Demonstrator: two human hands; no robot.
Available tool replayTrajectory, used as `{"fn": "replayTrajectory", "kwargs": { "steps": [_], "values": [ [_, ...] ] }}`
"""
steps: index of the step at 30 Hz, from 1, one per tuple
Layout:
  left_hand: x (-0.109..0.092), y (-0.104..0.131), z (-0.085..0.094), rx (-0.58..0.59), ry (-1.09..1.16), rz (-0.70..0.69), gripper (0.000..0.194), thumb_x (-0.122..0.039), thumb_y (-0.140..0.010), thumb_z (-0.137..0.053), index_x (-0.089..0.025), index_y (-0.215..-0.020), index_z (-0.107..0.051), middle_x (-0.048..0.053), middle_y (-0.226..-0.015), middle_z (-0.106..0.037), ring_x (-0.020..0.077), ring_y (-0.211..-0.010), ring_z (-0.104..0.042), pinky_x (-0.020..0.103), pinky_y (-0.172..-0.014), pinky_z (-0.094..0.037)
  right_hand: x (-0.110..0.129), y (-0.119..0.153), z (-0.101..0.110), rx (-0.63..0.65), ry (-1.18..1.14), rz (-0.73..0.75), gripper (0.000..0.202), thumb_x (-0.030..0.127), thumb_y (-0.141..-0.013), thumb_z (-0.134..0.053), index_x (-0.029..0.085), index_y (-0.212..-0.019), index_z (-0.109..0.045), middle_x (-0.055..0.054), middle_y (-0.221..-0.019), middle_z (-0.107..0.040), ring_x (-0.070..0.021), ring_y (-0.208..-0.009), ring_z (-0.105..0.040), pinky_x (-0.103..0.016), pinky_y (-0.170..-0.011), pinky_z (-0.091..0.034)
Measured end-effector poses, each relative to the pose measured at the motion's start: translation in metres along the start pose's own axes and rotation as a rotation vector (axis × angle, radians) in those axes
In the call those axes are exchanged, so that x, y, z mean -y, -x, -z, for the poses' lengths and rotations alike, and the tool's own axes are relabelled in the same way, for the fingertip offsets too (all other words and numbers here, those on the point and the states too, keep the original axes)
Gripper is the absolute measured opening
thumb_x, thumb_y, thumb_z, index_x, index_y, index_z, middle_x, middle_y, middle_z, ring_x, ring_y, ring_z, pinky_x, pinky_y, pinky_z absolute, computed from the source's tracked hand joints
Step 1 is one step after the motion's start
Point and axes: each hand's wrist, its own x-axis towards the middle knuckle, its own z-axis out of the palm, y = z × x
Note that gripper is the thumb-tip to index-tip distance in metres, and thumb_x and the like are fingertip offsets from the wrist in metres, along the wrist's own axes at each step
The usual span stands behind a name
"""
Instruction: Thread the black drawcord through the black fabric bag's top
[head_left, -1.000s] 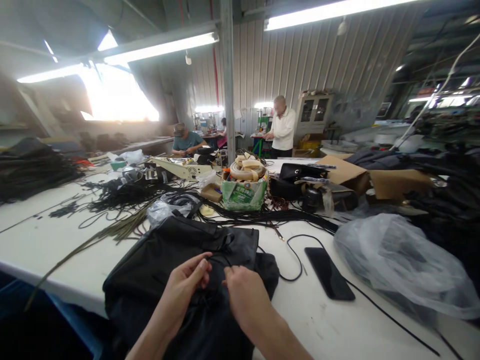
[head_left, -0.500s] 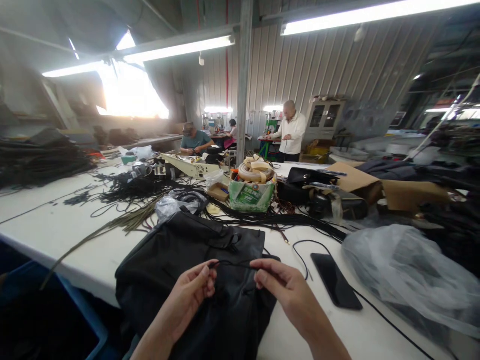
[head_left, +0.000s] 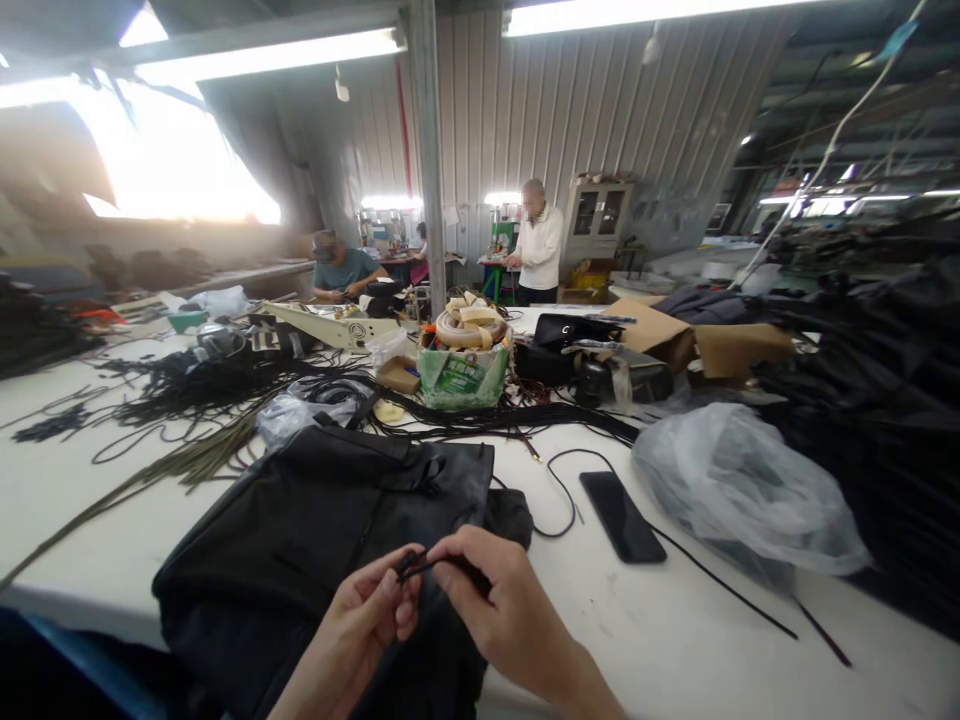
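Note:
A black bag [head_left: 285,530] lies at the near edge of the white table, directly under my hands. My left hand [head_left: 375,605] pinches a thin black cord [head_left: 417,571] between thumb and fingertips. Close beside it, my right hand [head_left: 495,600] grips the same cord, its fingertips almost touching the left ones. The cord forms a small loop or bend between the two hands; its exact shape is partly hidden by the fingers. A black loop-like strap piece [head_left: 431,475] sits on the upper part of the bag.
Right of the bag lies a black phone [head_left: 621,517] among loose cords, with a clear plastic bag [head_left: 742,490] beyond it. A green-and-white container [head_left: 463,378] stands behind. Piles of black cords [head_left: 202,380] spread to the left. Co-workers [head_left: 540,245] are farther back.
My hands have come closer together, so the cord stretched between them is now bunched. The view has turned right, shifting everything leftward.

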Motion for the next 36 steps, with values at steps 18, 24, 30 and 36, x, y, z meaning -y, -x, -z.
{"fn": "replayTrajectory", "kwargs": {
  "steps": [18,24,30,36],
  "values": [
    [0.014,0.014,-0.004,0.013,-0.09,-0.072,0.044,-0.049,-0.09,-0.091,-0.018,-0.122,-0.088,0.006,-0.079,-0.068,0.0135,-0.065,-0.059,0.027,-0.063,-0.051,-0.012,0.012,-0.005,-0.015,0.115,0.13,0.017,0.02,-0.108,-0.069,0.023,-0.118,-0.081,-0.006,-0.103,-0.074,-0.0179,-0.088,-0.074,-0.026,-0.078,-0.058],
    [0.016,0.015,-0.006,0.014,-0.117,-0.119,0.042,-0.047,-0.091,-0.09,-0.016,-0.12,-0.088,0.006,-0.078,-0.069,0.0144,-0.064,-0.061,0.027,-0.061,-0.051,-0.011,0.013,-0.006,0.036,0.214,0.196,0.03,0.018,-0.113,-0.057,0.025,-0.135,-0.076,-0.007,-0.106,-0.076,-0.0183,-0.091,-0.075,-0.026,-0.08,-0.058],
    [0.02,0.016,-0.005,-0.058,-0.127,-0.135,0.047,-0.05,-0.088,-0.092,-0.015,-0.12,-0.088,0.006,-0.075,-0.068,0.0155,-0.063,-0.059,0.029,-0.061,-0.051,-0.012,0.014,-0.008,0.037,0.355,0.23,0.024,0.017,-0.112,-0.058,0.024,-0.125,-0.077,-0.006,-0.104,-0.076,-0.0187,-0.089,-0.073,-0.028,-0.079,-0.057],
    [0.025,0.015,-0.005,-0.065,-0.148,-0.158,0.045,-0.047,-0.089,-0.092,-0.016,-0.121,-0.087,0.005,-0.074,-0.068,0.0154,-0.064,-0.059,0.029,-0.062,-0.051,-0.008,0.012,-0.008,0.054,0.489,0.262,0.019,0.018,-0.112,-0.055,0.021,-0.112,-0.074,-0.007,-0.099,-0.074,-0.0211,-0.087,-0.071,-0.032,-0.076,-0.053]
  ]
}}
